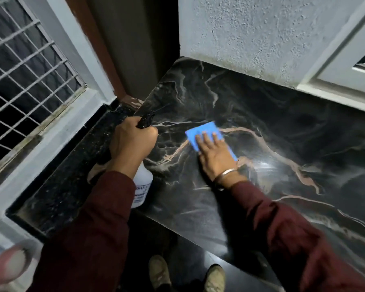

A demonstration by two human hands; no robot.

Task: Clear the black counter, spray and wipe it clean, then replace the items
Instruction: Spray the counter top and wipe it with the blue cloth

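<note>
The black marble counter [272, 123] with pale veins fills the middle and right of the head view. My left hand [131, 144] grips a white spray bottle [142, 182] by its black trigger head, nozzle aimed over the counter's left edge, a faint mist line ahead of it. My right hand [217, 154] lies flat, fingers spread, pressing a blue cloth [204, 133] onto the counter. Both arms wear maroon sleeves, and a metal bangle sits on the right wrist.
A dark speckled sill [67, 186] runs below a barred window [23, 81] on the left. A rough white wall [261, 34] backs the counter. A white window frame [346, 76] stands at right. A blurred round object [9, 264] lies at bottom left. My shoes [188, 275] show below.
</note>
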